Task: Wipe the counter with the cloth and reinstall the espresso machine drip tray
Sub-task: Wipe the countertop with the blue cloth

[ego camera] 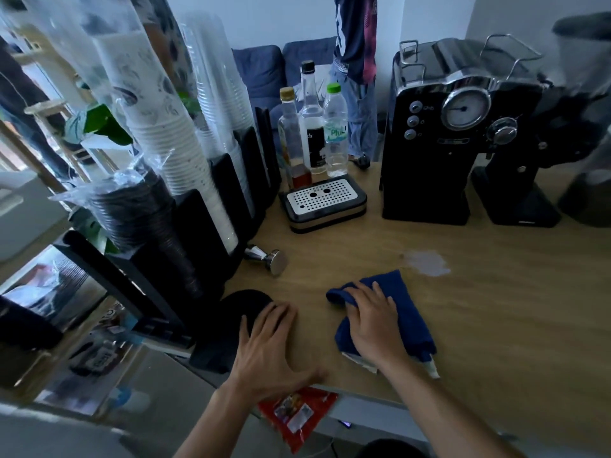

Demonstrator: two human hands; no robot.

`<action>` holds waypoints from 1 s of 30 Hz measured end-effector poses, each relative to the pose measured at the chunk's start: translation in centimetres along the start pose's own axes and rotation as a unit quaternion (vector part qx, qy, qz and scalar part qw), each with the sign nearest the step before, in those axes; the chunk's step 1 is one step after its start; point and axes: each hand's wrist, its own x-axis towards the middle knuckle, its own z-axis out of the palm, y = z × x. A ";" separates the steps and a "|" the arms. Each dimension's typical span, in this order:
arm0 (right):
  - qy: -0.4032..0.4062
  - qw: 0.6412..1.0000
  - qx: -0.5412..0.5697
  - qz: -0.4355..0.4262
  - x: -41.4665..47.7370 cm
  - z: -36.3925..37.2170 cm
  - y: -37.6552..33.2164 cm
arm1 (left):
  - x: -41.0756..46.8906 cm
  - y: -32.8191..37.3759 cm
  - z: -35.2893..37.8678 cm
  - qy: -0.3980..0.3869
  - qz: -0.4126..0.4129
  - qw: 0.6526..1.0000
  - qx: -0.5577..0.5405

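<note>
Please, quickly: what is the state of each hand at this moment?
Left hand: open, flat on the counter, holding nothing.
Right hand: open, palm pressed down on the blue cloth, fingers spread, not gripping it.

Dim bluish indoor light, daylight from the left, fisheye bending at edges, blurred upper right corner

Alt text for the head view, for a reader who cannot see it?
The right hand presses a blue cloth on a wooden counter near a small wet patch. The drip tray sits left of the espresso machine.
</note>
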 end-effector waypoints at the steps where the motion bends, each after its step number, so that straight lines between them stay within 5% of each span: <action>1: -0.014 1.000 -0.010 -0.001 0.7 0.2 -0.4 | 0.0 0.0 -0.1 -0.003 0.001 1.000 0.000; 8: -0.062 0.989 -0.076 -0.110 0.2 0.6 0.3 | -0.1 -0.7 0.1 0.023 0.013 1.000 0.003; 17: -0.015 0.998 0.049 -0.036 0.3 1.0 -0.9 | -0.7 -2.0 -0.1 0.070 0.040 0.996 -0.035; 30: -0.203 0.952 -0.068 -0.220 0.2 1.0 -1.7 | -1.2 -2.7 -0.6 0.014 0.025 1.000 0.012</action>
